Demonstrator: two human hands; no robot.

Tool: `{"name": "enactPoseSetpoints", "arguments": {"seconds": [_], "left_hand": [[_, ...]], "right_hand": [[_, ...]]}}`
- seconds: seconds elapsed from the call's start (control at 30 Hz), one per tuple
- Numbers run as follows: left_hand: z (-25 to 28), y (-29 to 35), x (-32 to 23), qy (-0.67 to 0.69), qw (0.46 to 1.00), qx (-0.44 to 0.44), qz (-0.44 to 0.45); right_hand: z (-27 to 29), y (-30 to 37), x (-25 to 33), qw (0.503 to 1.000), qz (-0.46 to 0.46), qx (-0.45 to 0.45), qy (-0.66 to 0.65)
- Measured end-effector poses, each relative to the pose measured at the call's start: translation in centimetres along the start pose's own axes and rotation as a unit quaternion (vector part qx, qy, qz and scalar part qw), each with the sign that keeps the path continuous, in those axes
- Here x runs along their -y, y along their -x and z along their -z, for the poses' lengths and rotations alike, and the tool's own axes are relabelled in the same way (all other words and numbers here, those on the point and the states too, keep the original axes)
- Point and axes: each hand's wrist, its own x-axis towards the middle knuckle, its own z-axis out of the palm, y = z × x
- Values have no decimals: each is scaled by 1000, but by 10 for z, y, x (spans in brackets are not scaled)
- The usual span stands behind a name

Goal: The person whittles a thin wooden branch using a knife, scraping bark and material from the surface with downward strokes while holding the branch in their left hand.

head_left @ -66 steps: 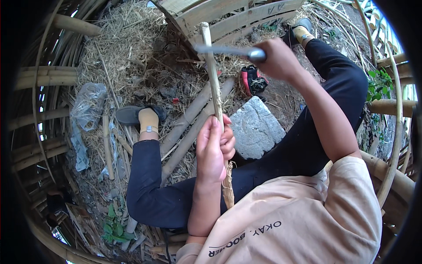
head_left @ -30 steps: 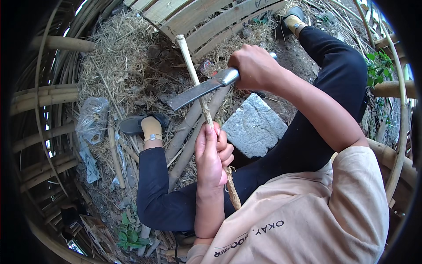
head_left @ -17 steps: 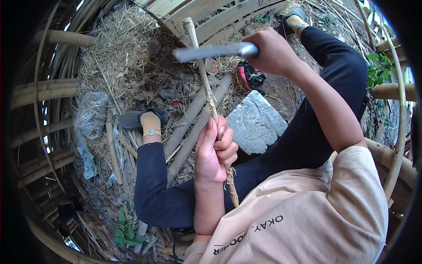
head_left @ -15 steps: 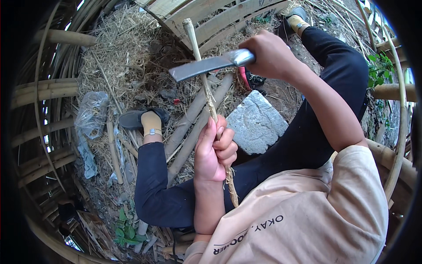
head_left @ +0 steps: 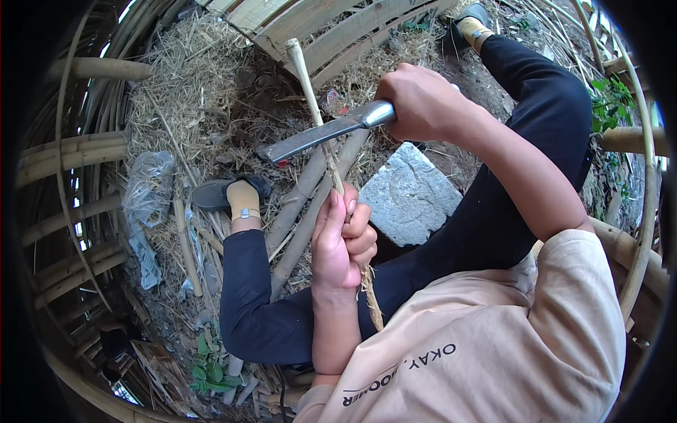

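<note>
Straw-strewn ground [head_left: 204, 92] fills the upper left of the frame, with bamboo poles [head_left: 77, 151] curving along the left edge and slatted bamboo [head_left: 338, 28] at top centre.

Left hand [head_left: 342, 240]: centre of frame, fingers closed around a thin bamboo stick [head_left: 314, 113]. The stick runs from the upper centre, where its cut end points away from the person, down through the fist; a frayed, fibrous lower end shows just below the hand.

Right hand [head_left: 423, 102]: upper centre-right, clenched on the handle of a large knife [head_left: 317, 134]. The blade extends leftward and slightly down, crossing the stick above the left hand. Whether the edge touches the stick cannot be told.

Other items: a flat grey stone [head_left: 409, 194] lies just right of the left hand, between the person's legs in dark trousers. Two thicker bamboo lengths [head_left: 303, 204] lie on the ground beneath the stick. A dark shoe [head_left: 215, 194] sits at centre left. A crumpled clear plastic bag [head_left: 144, 190] lies further left.
</note>
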Motion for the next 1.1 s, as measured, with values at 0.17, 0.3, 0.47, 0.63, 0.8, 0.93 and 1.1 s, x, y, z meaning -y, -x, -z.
{"name": "enactPoseSetpoints", "arguments": {"seconds": [0.17,0.3,0.47,0.63,0.8,0.93,1.1], "left_hand": [[-9,6,2,-89,994,-59,-25],[-19,4,12,-96,994,-56,-6],[-20,6,4,-73,997,-20,2],[-6,1,1,-36,999,-36,-6],[5,-1,-4,-21,998,-56,-19],[-6,4,2,-129,986,-91,-47],[-18,10,11,-150,983,-94,-59]], "right_hand": [[-8,-4,-2,999,-4,-29,23],[-4,-27,-40,991,-80,-102,42],[0,-29,-42,987,-34,-158,10],[-3,-13,-28,996,3,-92,20],[-12,-5,-2,997,72,-19,-11],[-16,-1,7,999,31,9,-3],[-11,-14,-8,995,-93,12,-42]]}}
